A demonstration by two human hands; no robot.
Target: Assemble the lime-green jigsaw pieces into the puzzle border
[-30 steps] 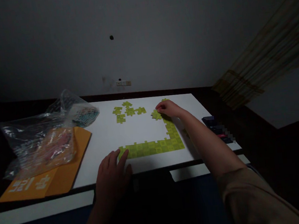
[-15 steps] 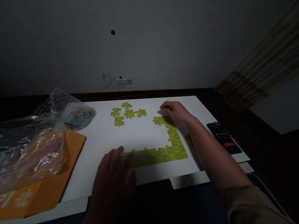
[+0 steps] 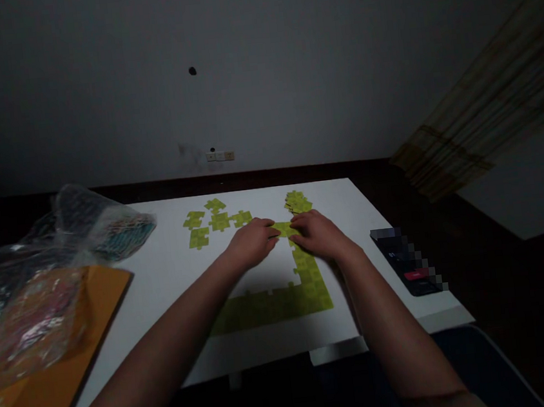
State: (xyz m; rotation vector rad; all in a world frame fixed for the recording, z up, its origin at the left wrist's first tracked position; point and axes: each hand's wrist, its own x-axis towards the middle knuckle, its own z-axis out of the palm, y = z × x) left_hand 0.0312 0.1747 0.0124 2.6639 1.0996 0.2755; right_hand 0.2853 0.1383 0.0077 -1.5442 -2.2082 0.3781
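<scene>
Green jigsaw pieces are joined into an L-shaped border (image 3: 273,307) on the white table. At the border's far end, my left hand (image 3: 254,241) pinches the left side of a green puzzle piece (image 3: 283,229). Facing it, my right hand (image 3: 318,232) has its fingers closed on the right side of the same end, thumb and forefinger on the green. The seam between pieces there is too small to make out. Just beyond my right hand lies a pile of green pieces (image 3: 297,201).
Several loose green pieces (image 3: 220,222) lie at the back, left of my hands. A clear plastic bag (image 3: 45,311) rests on an orange envelope (image 3: 102,299) at the left. A dark phone (image 3: 407,264) lies near the right edge of the table (image 3: 159,293).
My left hand has gone from the border's near left end up to its far end and closed there. My right hand has come down onto that end, uncovering the pile behind.
</scene>
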